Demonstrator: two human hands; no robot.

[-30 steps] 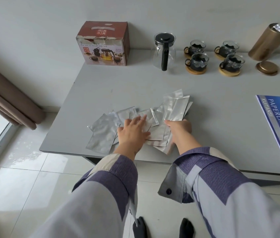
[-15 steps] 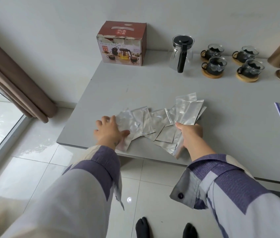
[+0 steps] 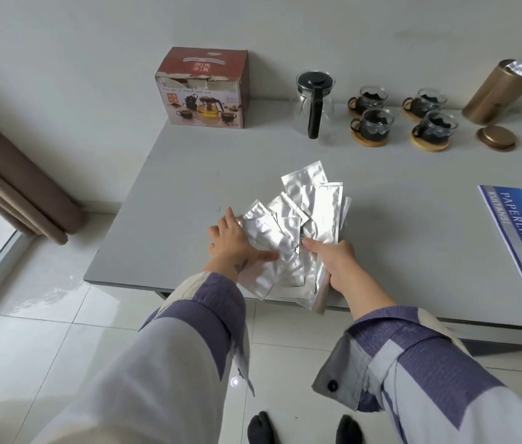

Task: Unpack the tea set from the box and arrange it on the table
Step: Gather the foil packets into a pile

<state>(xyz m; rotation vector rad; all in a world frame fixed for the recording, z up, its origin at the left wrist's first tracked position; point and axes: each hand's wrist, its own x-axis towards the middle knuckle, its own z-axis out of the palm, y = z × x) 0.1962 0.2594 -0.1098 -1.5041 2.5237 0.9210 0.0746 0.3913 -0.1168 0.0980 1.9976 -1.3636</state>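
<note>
The left hand lies flat and released, fingers spread, against the left edge of the foil sachets piled at the near edge of the table. The right hand grasps the pile's right side, thumb on top. Well beyond the fingers, at the far edge, stand the box, the glass teapot and four cups on wooden coasters.

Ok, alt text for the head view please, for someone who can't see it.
Both hands, left and right, gather silver foil packets at the near edge of a grey table. At the back stand the box, a glass teapot and four cups on wooden coasters.
</note>
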